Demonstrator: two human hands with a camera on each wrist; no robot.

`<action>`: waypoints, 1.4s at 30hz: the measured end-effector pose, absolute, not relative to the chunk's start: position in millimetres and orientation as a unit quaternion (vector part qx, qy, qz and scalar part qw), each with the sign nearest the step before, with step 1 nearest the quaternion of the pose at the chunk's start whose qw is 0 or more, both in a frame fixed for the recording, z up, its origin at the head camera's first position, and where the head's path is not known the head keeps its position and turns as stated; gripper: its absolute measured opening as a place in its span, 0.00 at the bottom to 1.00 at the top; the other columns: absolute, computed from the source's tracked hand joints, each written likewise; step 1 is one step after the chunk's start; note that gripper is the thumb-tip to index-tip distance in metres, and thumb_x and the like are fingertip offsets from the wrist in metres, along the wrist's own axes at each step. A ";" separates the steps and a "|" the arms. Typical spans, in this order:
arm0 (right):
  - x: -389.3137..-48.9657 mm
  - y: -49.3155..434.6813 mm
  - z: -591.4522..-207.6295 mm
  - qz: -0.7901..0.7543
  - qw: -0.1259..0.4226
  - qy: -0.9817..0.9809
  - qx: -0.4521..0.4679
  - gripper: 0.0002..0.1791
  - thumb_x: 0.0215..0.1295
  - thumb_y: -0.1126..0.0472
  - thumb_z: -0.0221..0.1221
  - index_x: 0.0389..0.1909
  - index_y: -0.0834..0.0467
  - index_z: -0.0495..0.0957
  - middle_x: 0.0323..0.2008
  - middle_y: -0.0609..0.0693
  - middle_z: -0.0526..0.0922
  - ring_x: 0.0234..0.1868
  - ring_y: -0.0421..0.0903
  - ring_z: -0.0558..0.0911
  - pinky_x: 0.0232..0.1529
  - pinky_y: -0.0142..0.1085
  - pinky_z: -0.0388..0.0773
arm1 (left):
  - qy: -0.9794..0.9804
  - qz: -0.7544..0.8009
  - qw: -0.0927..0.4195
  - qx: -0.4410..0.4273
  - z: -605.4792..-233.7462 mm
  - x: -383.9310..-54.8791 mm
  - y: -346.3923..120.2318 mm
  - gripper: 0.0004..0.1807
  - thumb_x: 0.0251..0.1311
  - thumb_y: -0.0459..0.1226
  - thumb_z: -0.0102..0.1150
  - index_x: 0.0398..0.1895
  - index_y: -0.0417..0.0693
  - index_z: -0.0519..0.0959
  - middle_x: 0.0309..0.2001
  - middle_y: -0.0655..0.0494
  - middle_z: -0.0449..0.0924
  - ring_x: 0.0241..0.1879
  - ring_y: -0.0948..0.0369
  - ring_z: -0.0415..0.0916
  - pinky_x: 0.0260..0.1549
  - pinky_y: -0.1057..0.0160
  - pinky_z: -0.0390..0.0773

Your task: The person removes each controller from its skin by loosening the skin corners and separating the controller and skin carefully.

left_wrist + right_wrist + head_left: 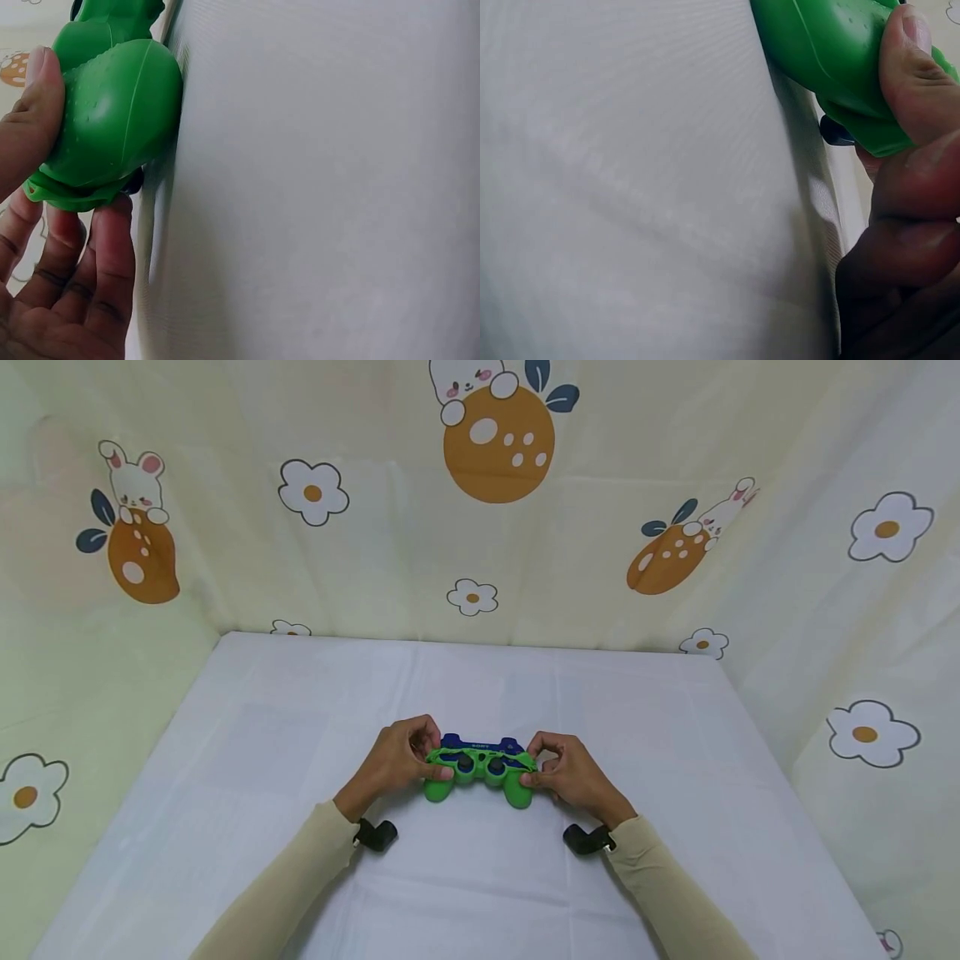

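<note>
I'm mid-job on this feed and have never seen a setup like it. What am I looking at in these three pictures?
There is no machine: a person is working with two bare hands. The wide picture comes from a camera worn on the head, looking forward and down. The two close ones come from the wrists, one each, so the white tabletop looks tipped on its side there. Between the hands is a blue game controller with a green cover. The left hand grips its left end, the right hand its right. It sits low at the surface; how fully it rests there is hard to tell.
</note>
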State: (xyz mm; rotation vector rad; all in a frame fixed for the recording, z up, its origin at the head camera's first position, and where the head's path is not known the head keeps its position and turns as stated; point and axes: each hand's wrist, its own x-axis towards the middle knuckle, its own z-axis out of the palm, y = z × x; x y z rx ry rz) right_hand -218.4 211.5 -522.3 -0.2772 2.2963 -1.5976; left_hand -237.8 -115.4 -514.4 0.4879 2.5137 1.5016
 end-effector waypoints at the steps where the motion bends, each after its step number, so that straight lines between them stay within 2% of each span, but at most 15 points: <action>1: -218.4 211.5 -522.6 -0.560 0.164 0.806 -0.098 0.19 0.59 0.61 0.78 0.42 0.60 0.78 0.14 0.45 0.72 0.12 0.36 0.65 0.16 0.30 0.64 | 0.844 0.504 0.085 0.162 -514.4 -237.8 -115.3 0.24 0.44 0.40 0.89 0.38 0.52 0.79 0.33 0.57 0.77 0.34 0.60 0.74 0.35 0.66 0.74; 6: -218.1 211.5 -524.0 -0.557 0.162 0.808 -0.099 0.17 0.59 0.61 0.78 0.40 0.57 0.79 0.12 0.43 0.69 0.11 0.37 0.64 0.16 0.30 0.62 | 0.846 0.504 0.077 0.158 -515.6 -236.8 -115.2 0.23 0.44 0.41 0.89 0.36 0.51 0.79 0.31 0.56 0.77 0.34 0.60 0.74 0.35 0.65 0.75; 9: -218.0 211.3 -524.7 -0.561 0.159 0.806 -0.105 0.16 0.59 0.62 0.78 0.40 0.58 0.79 0.14 0.43 0.71 0.12 0.36 0.65 0.16 0.30 0.62 | 0.846 0.505 0.066 0.157 -516.8 -235.2 -114.6 0.23 0.44 0.41 0.89 0.34 0.51 0.79 0.31 0.57 0.78 0.33 0.60 0.74 0.35 0.66 0.75; 12: -218.3 211.7 -526.0 -0.563 0.145 0.805 -0.122 0.17 0.59 0.63 0.78 0.41 0.60 0.78 0.18 0.44 0.73 0.15 0.36 0.67 0.20 0.30 0.65 | 0.845 0.509 0.054 0.156 -518.5 -233.0 -113.5 0.23 0.44 0.40 0.88 0.35 0.49 0.79 0.31 0.56 0.79 0.33 0.60 0.75 0.35 0.67 0.75; 16: -216.6 211.8 -526.4 -0.543 0.113 0.822 -0.128 0.19 0.57 0.61 0.79 0.43 0.59 0.78 0.27 0.48 0.75 0.24 0.39 0.73 0.30 0.30 0.70 | 0.842 0.515 0.050 0.151 -521.4 -228.7 -112.4 0.25 0.48 0.41 0.87 0.41 0.47 0.78 0.35 0.53 0.79 0.36 0.60 0.75 0.36 0.69 0.76; 18: -214.0 210.7 -524.3 -0.524 0.104 0.837 -0.118 0.22 0.56 0.59 0.80 0.45 0.55 0.78 0.32 0.49 0.77 0.29 0.42 0.76 0.33 0.32 0.72 | 0.842 0.516 0.054 0.150 -522.2 -226.7 -112.4 0.27 0.49 0.41 0.86 0.45 0.47 0.77 0.39 0.52 0.79 0.38 0.59 0.76 0.38 0.69 0.78; 22: -207.5 208.2 -520.6 -0.482 0.109 0.863 -0.102 0.32 0.49 0.55 0.84 0.50 0.51 0.76 0.36 0.50 0.81 0.35 0.47 0.79 0.40 0.35 0.74 | 0.843 0.511 0.067 0.157 -522.5 -223.3 -113.5 0.33 0.48 0.41 0.87 0.52 0.46 0.74 0.44 0.51 0.78 0.41 0.58 0.76 0.41 0.68 0.80; 26: -202.4 204.9 -517.4 -0.453 0.106 0.878 -0.108 0.40 0.44 0.54 0.86 0.54 0.50 0.72 0.33 0.50 0.83 0.36 0.47 0.81 0.47 0.38 0.75 | 0.851 0.490 0.074 0.174 -519.9 -219.5 -114.5 0.41 0.41 0.40 0.91 0.54 0.46 0.71 0.45 0.51 0.75 0.41 0.58 0.75 0.42 0.67 0.80; 29: -201.1 203.0 -518.3 -0.443 0.088 0.884 -0.116 0.40 0.43 0.53 0.87 0.54 0.50 0.71 0.30 0.49 0.82 0.35 0.46 0.81 0.48 0.38 0.75 | 0.856 0.480 0.066 0.181 -517.3 -217.5 -115.1 0.42 0.39 0.39 0.91 0.53 0.47 0.70 0.43 0.52 0.75 0.39 0.58 0.75 0.40 0.66 0.79; 32: -200.8 202.6 -520.3 -0.451 0.080 0.883 -0.107 0.39 0.42 0.53 0.87 0.51 0.48 0.73 0.26 0.48 0.81 0.31 0.45 0.81 0.46 0.37 0.75 | 0.855 0.484 0.054 0.178 -517.4 -217.0 -116.1 0.38 0.40 0.40 0.91 0.51 0.50 0.72 0.41 0.53 0.77 0.38 0.58 0.76 0.39 0.67 0.79; 36: -201.8 203.3 -521.9 -0.480 0.091 0.867 -0.101 0.36 0.42 0.56 0.87 0.48 0.48 0.74 0.20 0.48 0.79 0.23 0.43 0.78 0.36 0.34 0.75 | 0.851 0.494 0.044 0.174 -519.2 -217.1 -117.2 0.36 0.38 0.40 0.92 0.46 0.52 0.74 0.38 0.54 0.79 0.36 0.59 0.79 0.38 0.67 0.81; 42: -204.9 204.0 -520.8 -0.514 0.112 0.842 -0.119 0.32 0.44 0.61 0.85 0.46 0.52 0.74 0.15 0.46 0.71 0.17 0.39 0.69 0.23 0.31 0.66 | 0.853 0.490 0.037 0.176 -520.9 -217.8 -119.2 0.33 0.36 0.41 0.92 0.38 0.54 0.73 0.31 0.56 0.81 0.31 0.61 0.80 0.34 0.65 0.81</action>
